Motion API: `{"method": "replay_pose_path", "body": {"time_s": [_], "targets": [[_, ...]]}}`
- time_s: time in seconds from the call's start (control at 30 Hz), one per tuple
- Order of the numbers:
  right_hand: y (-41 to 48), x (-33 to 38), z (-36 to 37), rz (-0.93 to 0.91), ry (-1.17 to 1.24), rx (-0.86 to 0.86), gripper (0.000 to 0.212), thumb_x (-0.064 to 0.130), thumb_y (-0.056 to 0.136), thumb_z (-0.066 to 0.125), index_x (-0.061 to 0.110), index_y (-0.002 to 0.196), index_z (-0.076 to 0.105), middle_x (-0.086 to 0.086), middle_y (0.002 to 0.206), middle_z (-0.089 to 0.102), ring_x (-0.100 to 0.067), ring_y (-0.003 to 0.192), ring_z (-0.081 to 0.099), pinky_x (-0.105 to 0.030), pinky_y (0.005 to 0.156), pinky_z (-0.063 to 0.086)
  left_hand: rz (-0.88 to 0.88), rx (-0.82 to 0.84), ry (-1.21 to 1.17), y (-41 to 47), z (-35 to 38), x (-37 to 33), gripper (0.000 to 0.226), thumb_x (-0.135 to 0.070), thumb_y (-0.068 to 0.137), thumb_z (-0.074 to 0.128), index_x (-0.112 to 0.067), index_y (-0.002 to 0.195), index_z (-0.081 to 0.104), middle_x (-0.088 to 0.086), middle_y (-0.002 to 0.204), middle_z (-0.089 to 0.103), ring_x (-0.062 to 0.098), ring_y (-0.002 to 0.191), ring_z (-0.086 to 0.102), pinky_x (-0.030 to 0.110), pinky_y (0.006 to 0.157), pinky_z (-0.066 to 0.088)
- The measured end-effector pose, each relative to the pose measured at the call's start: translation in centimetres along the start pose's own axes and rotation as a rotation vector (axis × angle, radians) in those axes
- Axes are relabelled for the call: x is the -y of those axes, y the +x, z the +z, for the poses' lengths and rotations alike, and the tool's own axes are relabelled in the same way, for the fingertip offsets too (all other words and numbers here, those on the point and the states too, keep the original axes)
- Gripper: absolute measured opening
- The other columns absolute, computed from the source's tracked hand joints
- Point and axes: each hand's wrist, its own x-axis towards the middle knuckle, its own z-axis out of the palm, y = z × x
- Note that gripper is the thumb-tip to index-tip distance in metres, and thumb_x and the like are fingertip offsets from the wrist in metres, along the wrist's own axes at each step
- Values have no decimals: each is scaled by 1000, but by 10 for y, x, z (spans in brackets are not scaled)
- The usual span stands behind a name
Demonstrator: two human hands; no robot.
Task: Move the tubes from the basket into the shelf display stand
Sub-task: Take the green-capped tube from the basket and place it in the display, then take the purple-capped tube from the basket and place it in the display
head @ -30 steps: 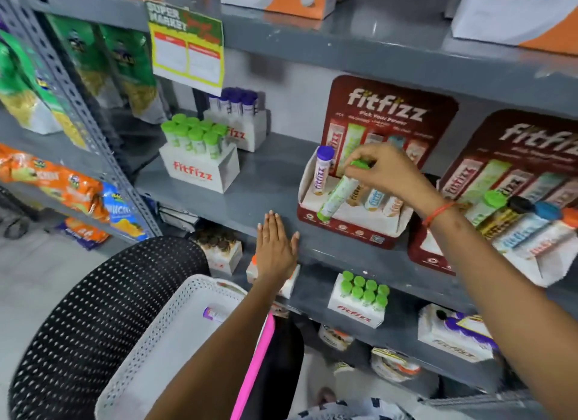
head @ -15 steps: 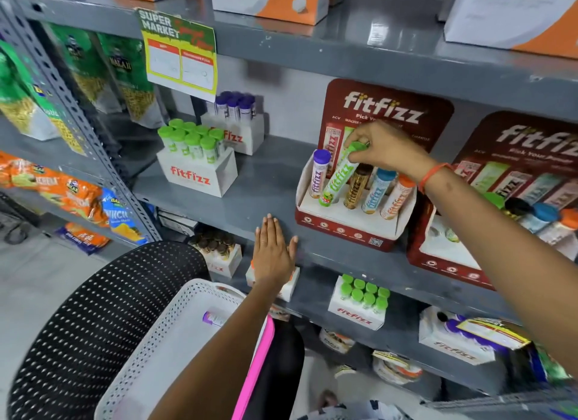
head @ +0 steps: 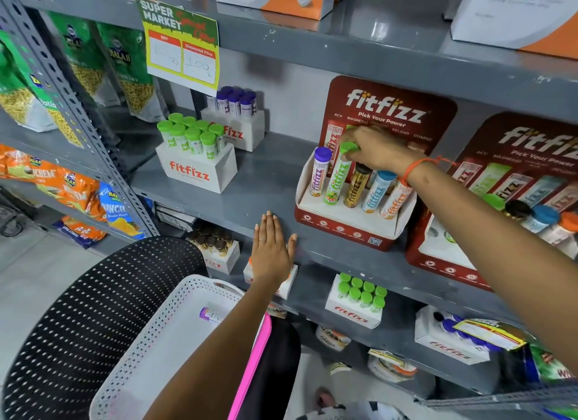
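My right hand (head: 378,149) grips the green cap of a green tube (head: 337,177), which stands in the second slot of the red display stand (head: 344,229) on the middle shelf. A purple tube (head: 319,174) stands to its left, and gold, blue and orange tubes to its right. My left hand (head: 272,251) lies flat against the shelf's front edge, fingers together, holding nothing. Below, the white perforated basket (head: 131,351) holds one purple-capped tube (head: 211,315), partly hidden by my left forearm.
A second red display stand (head: 444,263) with tubes sits to the right. White boxes of green-capped tubes (head: 195,157) and purple-capped tubes (head: 237,119) stand to the left on the same shelf. A black perforated chair back (head: 87,319) is at lower left. More boxes fill the lower shelf.
My right hand has lowered the green tube from a slanted hold above the stand into its slot, where it now stands nearly upright. My left hand has stayed on the shelf edge.
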Motion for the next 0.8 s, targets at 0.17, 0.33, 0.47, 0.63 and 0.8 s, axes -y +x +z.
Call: {"method": "replay_pose_path", "body": {"time_s": [0.17,0.33,0.47,0.63,0.8], "targets": [[7,-6,1,-26,-19,-5,41,13,89,59,8,129,51,-15,137,52,-32,124,48,-39,102,40,0,3,4,1,2,2,76,-61,89,-6,-13,148,-5,7,160,2,21,146,-3,34,114,-10],[8,-11,5,-24,-15,3,37,13,88,61,8,125,55,-15,134,55,-31,121,50,-40,102,42,-2,9,-15,0,1,2,76,-62,89,-5,-14,148,-6,6,160,0,20,145,-5,34,114,-11],[4,-11,17,-8,-31,54,42,14,88,61,11,129,51,-14,138,52,-32,126,48,-40,107,40,4,0,-15,-1,1,1,76,-61,89,-4,-14,147,-7,6,160,-1,21,145,-6,33,114,-11],[-11,-1,31,-14,-143,-99,63,28,88,61,4,140,34,-19,145,42,-36,136,33,-47,116,26,8,15,-10,0,-3,1,76,-61,89,-1,-12,148,-7,7,160,-2,21,145,-7,32,114,-12],[-49,44,97,-194,259,-630,38,22,93,47,9,128,48,-13,126,56,-21,120,45,-26,101,36,-10,-123,-123,-18,-15,11,66,-44,99,27,-3,147,8,15,158,10,24,146,5,35,118,0]]}}
